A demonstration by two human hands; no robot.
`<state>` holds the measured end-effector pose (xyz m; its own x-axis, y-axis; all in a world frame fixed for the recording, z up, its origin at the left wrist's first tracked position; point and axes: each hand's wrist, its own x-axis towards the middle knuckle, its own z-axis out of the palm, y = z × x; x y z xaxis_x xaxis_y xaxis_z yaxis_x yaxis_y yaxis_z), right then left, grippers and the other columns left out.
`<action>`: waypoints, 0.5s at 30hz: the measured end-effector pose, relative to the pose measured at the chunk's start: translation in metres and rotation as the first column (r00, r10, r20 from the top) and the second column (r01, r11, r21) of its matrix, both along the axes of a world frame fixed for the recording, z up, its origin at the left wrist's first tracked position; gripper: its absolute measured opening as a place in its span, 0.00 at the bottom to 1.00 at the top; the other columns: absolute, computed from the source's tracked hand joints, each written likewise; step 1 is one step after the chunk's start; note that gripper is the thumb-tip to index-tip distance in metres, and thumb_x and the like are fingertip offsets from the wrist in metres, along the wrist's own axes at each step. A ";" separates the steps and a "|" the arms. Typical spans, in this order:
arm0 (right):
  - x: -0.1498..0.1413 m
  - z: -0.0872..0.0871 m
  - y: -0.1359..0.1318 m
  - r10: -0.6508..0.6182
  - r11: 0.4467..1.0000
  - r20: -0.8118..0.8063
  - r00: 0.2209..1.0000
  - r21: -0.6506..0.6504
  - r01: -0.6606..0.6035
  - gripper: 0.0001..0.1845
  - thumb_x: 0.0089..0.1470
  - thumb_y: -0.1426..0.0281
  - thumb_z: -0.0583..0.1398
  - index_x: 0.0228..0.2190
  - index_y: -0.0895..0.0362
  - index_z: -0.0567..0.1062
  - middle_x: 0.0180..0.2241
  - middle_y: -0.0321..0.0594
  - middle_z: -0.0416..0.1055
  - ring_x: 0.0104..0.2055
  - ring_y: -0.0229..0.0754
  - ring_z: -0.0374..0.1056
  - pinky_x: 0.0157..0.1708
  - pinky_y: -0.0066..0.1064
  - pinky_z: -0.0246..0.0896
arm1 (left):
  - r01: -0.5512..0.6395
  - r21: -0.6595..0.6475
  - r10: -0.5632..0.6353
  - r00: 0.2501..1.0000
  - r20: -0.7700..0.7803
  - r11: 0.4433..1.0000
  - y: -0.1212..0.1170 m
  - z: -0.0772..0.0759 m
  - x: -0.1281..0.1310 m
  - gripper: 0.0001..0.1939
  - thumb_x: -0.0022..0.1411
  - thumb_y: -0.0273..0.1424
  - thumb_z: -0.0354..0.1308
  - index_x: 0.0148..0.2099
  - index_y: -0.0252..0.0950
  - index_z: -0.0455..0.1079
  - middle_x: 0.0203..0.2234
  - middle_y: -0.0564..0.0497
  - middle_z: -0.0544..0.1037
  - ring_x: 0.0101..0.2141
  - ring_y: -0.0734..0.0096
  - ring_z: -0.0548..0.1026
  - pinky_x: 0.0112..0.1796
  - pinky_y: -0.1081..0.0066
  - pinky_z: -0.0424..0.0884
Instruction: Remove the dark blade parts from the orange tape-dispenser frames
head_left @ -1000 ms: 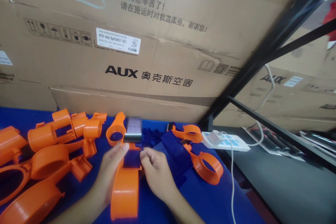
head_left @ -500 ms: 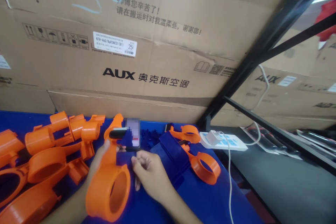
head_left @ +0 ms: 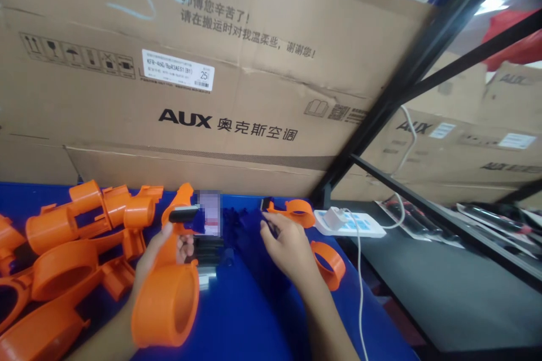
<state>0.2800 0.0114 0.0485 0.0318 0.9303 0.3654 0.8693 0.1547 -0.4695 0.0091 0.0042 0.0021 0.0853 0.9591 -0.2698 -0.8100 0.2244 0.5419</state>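
Note:
In the head view, my left hand (head_left: 148, 259) is closed around an orange plastic tape dispenser (head_left: 165, 304), its wide ring facing me. A black-and-silver strip and a dark blue piece (head_left: 198, 220) sit at the dispenser's far end. To the right, my right hand (head_left: 288, 245) is over a blurred heap of dark blue pieces (head_left: 256, 254), its fingers pinched together; what lies between them is hidden. Black strips with shiny edges (head_left: 207, 254) lie just right of my left fingertips.
Several orange dispensers (head_left: 63, 271) crowd the left of the blue table (head_left: 228, 321). Two more orange rings (head_left: 328, 265) lie at right, beside a white power strip (head_left: 359, 224) with a cable. A phone (head_left: 214, 211) stands at the back, before a large cardboard box (head_left: 237, 96). A black rack post (head_left: 381, 90) rises at right.
My right hand has moved right, from beside the dispenser to the dark blue pieces. Black strips it partly covered now show. My left hand still holds the dispenser. The view has shifted slightly.

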 end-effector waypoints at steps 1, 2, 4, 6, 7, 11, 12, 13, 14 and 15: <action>-0.002 0.001 -0.003 0.001 1.000 0.079 0.997 -0.030 0.001 0.16 0.62 0.67 0.58 0.47 0.55 0.83 0.41 0.46 0.83 0.43 0.51 0.77 0.42 0.37 0.68 | 0.012 0.008 -0.012 1.000 -0.006 1.000 0.000 0.000 0.000 0.11 0.56 0.37 0.73 0.36 0.36 0.78 0.24 0.50 0.82 0.23 0.68 0.80 0.33 0.69 0.81; -0.005 0.002 -0.005 0.004 0.998 0.150 0.989 -0.059 0.005 0.16 0.61 0.68 0.59 0.46 0.54 0.83 0.42 0.46 0.83 0.44 0.51 0.78 0.43 0.37 0.68 | 0.028 0.020 -0.028 1.000 -0.013 0.999 -0.001 0.000 0.001 0.12 0.54 0.37 0.74 0.36 0.36 0.78 0.24 0.50 0.82 0.23 0.68 0.79 0.32 0.70 0.81; -0.012 0.002 -0.010 0.010 0.994 0.257 0.966 -0.105 0.018 0.14 0.61 0.69 0.60 0.45 0.52 0.83 0.41 0.45 0.83 0.44 0.51 0.78 0.42 0.36 0.67 | 0.046 0.039 -0.044 0.998 -0.045 0.998 -0.001 0.000 0.002 0.15 0.52 0.39 0.75 0.37 0.36 0.78 0.24 0.51 0.81 0.22 0.68 0.79 0.30 0.70 0.80; -0.017 -0.001 -0.012 0.006 0.993 0.322 0.947 -0.109 0.031 0.13 0.60 0.70 0.60 0.44 0.52 0.83 0.37 0.44 0.82 0.42 0.50 0.77 0.39 0.35 0.66 | 0.027 0.051 -0.022 0.995 -0.101 0.998 0.000 -0.001 0.002 0.17 0.51 0.40 0.76 0.37 0.36 0.78 0.24 0.51 0.81 0.21 0.69 0.78 0.28 0.71 0.79; -0.017 -0.003 -0.011 0.000 0.995 0.345 0.939 -0.095 0.035 0.13 0.59 0.71 0.61 0.44 0.52 0.83 0.36 0.45 0.82 0.41 0.50 0.77 0.37 0.34 0.65 | 0.018 0.051 -0.011 0.992 -0.125 0.999 0.000 -0.002 0.002 0.17 0.51 0.40 0.77 0.37 0.36 0.78 0.24 0.51 0.81 0.21 0.70 0.77 0.27 0.72 0.78; -0.012 -0.008 -0.007 -0.016 1.000 0.339 0.941 0.009 0.014 0.09 0.59 0.70 0.62 0.40 0.53 0.82 0.33 0.46 0.80 0.37 0.50 0.74 0.32 0.33 0.62 | 0.046 0.026 -0.040 0.978 -0.206 0.999 0.005 -0.007 -0.001 0.18 0.49 0.41 0.78 0.34 0.36 0.78 0.24 0.52 0.80 0.21 0.72 0.75 0.25 0.74 0.76; -0.011 -0.008 -0.006 -0.025 0.999 0.310 0.950 0.042 0.013 0.07 0.60 0.69 0.62 0.39 0.53 0.81 0.32 0.45 0.79 0.36 0.50 0.74 0.32 0.33 0.62 | 0.051 0.027 -0.043 0.972 -0.231 0.998 0.006 -0.008 -0.001 0.18 0.49 0.41 0.78 0.35 0.36 0.78 0.25 0.52 0.80 0.22 0.72 0.75 0.24 0.74 0.75; -0.011 -0.007 -0.006 -0.033 0.997 0.269 0.962 0.076 0.013 0.07 0.61 0.68 0.62 0.37 0.53 0.81 0.32 0.44 0.79 0.36 0.49 0.73 0.32 0.34 0.62 | 0.048 0.032 -0.038 0.966 -0.254 0.998 0.007 -0.009 -0.001 0.18 0.49 0.42 0.78 0.35 0.37 0.78 0.25 0.52 0.80 0.22 0.71 0.75 0.23 0.74 0.74; -0.012 -0.005 -0.006 -0.031 0.994 0.213 0.977 0.110 0.008 0.07 0.62 0.67 0.61 0.35 0.54 0.80 0.32 0.44 0.78 0.36 0.49 0.73 0.34 0.34 0.63 | 0.039 0.041 -0.026 0.962 -0.273 0.998 0.009 -0.011 -0.001 0.18 0.50 0.42 0.77 0.37 0.38 0.78 0.25 0.53 0.80 0.21 0.71 0.74 0.23 0.74 0.73; -0.015 -0.004 -0.007 -0.008 0.990 0.141 0.990 0.140 -0.012 0.09 0.64 0.66 0.60 0.35 0.54 0.80 0.31 0.43 0.77 0.37 0.48 0.73 0.35 0.35 0.64 | 0.021 0.053 -0.005 0.959 -0.282 0.998 0.010 -0.012 0.000 0.18 0.50 0.42 0.77 0.38 0.38 0.77 0.25 0.53 0.80 0.21 0.71 0.74 0.22 0.74 0.72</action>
<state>0.2651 0.0048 0.0444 -0.0307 0.8695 0.4929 0.9248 0.2118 -0.3160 0.0088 0.0140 -0.0097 0.0258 0.9725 -0.2316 -0.6200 0.1973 0.7594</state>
